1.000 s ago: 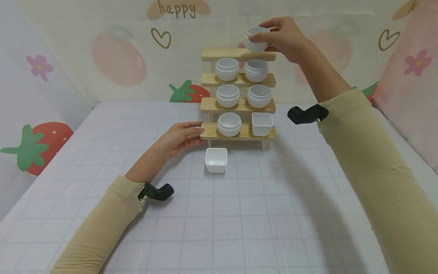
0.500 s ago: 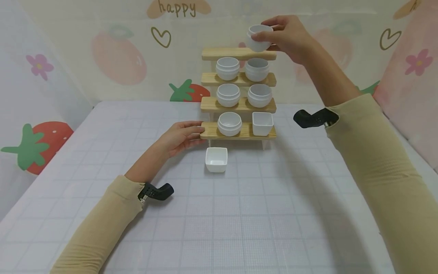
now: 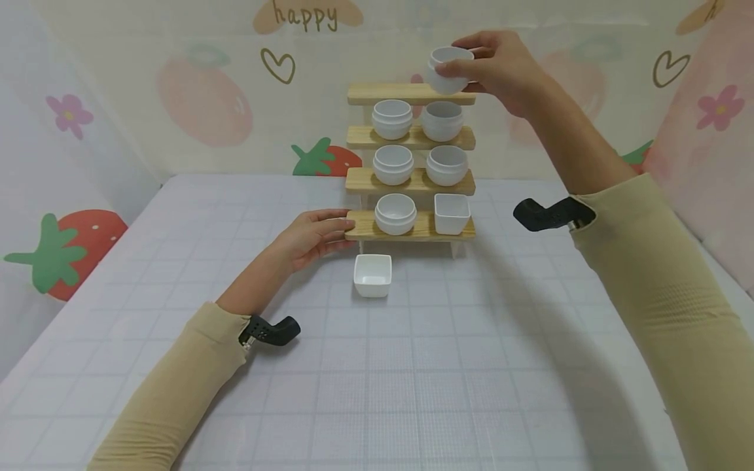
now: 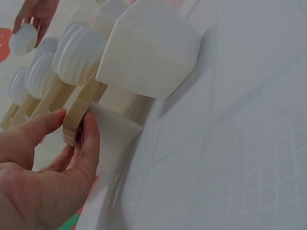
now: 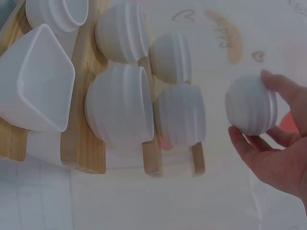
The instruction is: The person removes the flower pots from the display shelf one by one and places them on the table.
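- Grid-lined cloth point(image 3: 377, 379) lies nearest, one square bowl point(image 3: 372, 278) on it.
- Left hand point(image 3: 315, 239) grips the stand point(image 3: 420, 184) low down; a tug could tip it.
- Right hand point(image 3: 502, 70) pinches a round cup point(image 3: 446, 84) near the top shelf point(image 3: 383, 93); a slipping thumb could drop it.
- Against a second ago, both sit slightly farther right.

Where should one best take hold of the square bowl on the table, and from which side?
The square bowl is probably best pinched by its left and right walls, just below the rim, from the near side. It stands upright, its walls look flat, and the wooden stand is behind it.
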{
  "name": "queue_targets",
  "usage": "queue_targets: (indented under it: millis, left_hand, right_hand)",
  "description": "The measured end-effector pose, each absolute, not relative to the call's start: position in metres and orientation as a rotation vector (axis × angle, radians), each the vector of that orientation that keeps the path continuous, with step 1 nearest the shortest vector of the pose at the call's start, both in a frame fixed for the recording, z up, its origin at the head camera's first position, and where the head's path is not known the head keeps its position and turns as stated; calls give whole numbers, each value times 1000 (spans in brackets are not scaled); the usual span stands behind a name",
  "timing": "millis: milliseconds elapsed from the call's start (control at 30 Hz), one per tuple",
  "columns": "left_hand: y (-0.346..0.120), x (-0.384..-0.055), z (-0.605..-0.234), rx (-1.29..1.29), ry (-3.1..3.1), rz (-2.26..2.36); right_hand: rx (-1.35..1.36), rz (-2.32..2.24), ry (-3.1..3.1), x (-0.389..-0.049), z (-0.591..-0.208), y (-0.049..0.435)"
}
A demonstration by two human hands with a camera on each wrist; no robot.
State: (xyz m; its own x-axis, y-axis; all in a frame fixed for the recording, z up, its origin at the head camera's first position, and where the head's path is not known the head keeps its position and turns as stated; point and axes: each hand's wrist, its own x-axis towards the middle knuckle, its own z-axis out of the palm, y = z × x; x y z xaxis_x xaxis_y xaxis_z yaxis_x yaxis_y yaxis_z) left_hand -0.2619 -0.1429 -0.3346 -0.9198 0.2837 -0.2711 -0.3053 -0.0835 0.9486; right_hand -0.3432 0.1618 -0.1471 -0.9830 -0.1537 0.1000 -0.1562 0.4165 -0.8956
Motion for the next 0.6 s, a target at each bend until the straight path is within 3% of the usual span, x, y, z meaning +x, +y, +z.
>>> queue_targets:
  millis: [600]
  left_hand:
    - [-143, -262, -335, -41, 1790, 2067]
  right_hand:
    - [291, 1627, -2669, -329, -152, 174]
